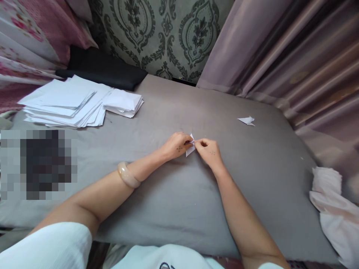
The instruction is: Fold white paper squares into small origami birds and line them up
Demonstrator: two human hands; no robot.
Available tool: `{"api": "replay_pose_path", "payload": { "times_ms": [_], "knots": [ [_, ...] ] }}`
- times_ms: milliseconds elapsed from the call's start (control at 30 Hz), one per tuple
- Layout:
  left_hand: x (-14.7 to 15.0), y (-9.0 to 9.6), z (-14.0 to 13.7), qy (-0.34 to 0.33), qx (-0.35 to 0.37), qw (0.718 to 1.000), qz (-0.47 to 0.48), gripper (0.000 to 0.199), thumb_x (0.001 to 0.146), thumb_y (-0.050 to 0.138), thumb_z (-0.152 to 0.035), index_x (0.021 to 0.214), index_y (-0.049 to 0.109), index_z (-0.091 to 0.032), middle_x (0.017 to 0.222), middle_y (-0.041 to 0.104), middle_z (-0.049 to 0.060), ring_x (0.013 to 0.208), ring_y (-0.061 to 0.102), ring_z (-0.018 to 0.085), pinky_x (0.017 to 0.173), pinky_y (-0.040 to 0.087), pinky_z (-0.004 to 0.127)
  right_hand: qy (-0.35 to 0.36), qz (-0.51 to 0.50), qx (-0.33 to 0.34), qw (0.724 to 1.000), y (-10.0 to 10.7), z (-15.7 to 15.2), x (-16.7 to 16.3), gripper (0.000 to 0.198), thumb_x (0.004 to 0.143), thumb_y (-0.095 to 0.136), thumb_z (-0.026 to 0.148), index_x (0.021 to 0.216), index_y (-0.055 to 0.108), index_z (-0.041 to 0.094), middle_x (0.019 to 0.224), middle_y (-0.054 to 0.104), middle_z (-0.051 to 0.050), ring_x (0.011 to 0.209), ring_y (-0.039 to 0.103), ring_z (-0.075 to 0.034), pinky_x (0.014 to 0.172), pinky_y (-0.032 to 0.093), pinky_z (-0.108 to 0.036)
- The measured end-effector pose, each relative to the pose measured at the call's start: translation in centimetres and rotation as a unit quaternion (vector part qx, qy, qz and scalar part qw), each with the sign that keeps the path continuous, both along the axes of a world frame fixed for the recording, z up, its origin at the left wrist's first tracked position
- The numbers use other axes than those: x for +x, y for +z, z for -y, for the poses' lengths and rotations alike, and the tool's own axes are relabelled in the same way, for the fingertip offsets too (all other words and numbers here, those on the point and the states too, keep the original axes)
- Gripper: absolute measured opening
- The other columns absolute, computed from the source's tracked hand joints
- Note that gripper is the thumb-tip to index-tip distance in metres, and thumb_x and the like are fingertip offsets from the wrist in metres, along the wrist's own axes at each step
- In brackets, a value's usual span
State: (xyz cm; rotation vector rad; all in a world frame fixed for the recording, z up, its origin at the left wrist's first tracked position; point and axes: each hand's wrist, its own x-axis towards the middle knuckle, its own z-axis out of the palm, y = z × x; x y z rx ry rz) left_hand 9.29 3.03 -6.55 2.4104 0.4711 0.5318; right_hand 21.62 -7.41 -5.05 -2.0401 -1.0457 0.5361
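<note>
Fingers (188, 142) of both hands pinching one small folded paper piece (190, 148) mid-bed | left hand (177, 145), right hand (209, 151) | one finished folded piece (246, 120) lying further right | one messy paper stack (78, 102) far left on grey bed (168, 186)

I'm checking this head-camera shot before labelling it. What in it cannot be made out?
- Small white folded paper piece, head view: both hands' fingers cover most of it, so its shape is unclear.
- Left hand and right hand: fingertips hidden behind the paper.
- Pixelated block at the left: blurred out.
- Small white folded paper on the grey sheet: too small to tell its form.
- White cloth: cut by the right edge.
</note>
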Motion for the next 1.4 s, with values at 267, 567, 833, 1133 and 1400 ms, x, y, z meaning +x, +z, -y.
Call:
{"api": "replay_pose_path", "payload": {
  "times_ms": [267,567,833,1133,1400],
  "knots": [
    [0.0,0.0,-0.1,-0.001,-0.017,1.000,-0.006,0.015,0.086,0.055,-0.019,0.085,0.070,-0.017,0.072,0.065,0.002,0.070,0.055,0.014,0.065,0.039,0.024,-0.013,-0.196,-0.043,0.980,1.4,0.2,0.3,0.017,0.069,0.062,0.033,0.064,0.064,0.017,0.060,0.056,0.002,0.048,0.040,-0.007,0.044,0.029,-0.021],
    [-0.2,0.4,0.1,-0.008,-0.028,1.000,0.003,0.015,0.086,0.055,-0.019,0.083,0.070,-0.018,0.074,0.065,0.002,0.073,0.056,0.014,0.067,0.040,0.023,-0.047,-0.284,-0.063,0.955,1.4,0.2,0.4,0.012,0.070,0.061,0.026,0.063,0.061,0.015,0.057,0.054,0.002,0.041,0.037,-0.003,0.035,0.018,-0.018],
    [-0.2,0.4,0.2,-0.009,-0.043,0.999,0.004,0.016,0.087,0.055,-0.021,0.086,0.071,-0.018,0.080,0.068,0.004,0.075,0.059,0.014,0.067,0.043,0.024,-0.055,-0.301,-0.060,0.950,1.3,0.0,0.4,0.017,0.073,0.064,0.027,0.060,0.060,0.016,0.055,0.055,0.002,0.037,0.037,-0.002,0.032,0.017,-0.017],
    [-0.3,0.9,0.3,0.000,-0.044,0.999,-0.009,0.014,0.086,0.057,-0.018,0.086,0.071,-0.017,0.082,0.070,0.005,0.076,0.061,0.015,0.068,0.044,0.024,-0.062,-0.296,-0.062,0.951,1.5,-0.1,0.4,0.019,0.073,0.060,0.019,0.055,0.055,0.016,0.047,0.048,0.004,0.036,0.035,-0.003,0.032,0.017,-0.017],
    [-0.3,1.0,0.6,0.015,-0.033,0.999,-0.013,0.013,0.085,0.059,-0.019,0.084,0.072,-0.017,0.078,0.070,0.005,0.072,0.061,0.014,0.066,0.044,0.024,-0.074,-0.286,-0.065,0.953,1.4,0.0,0.9,0.015,0.069,0.065,0.020,0.058,0.056,0.016,0.048,0.048,0.004,0.037,0.035,-0.003,0.032,0.017,-0.017]
  ]
}}
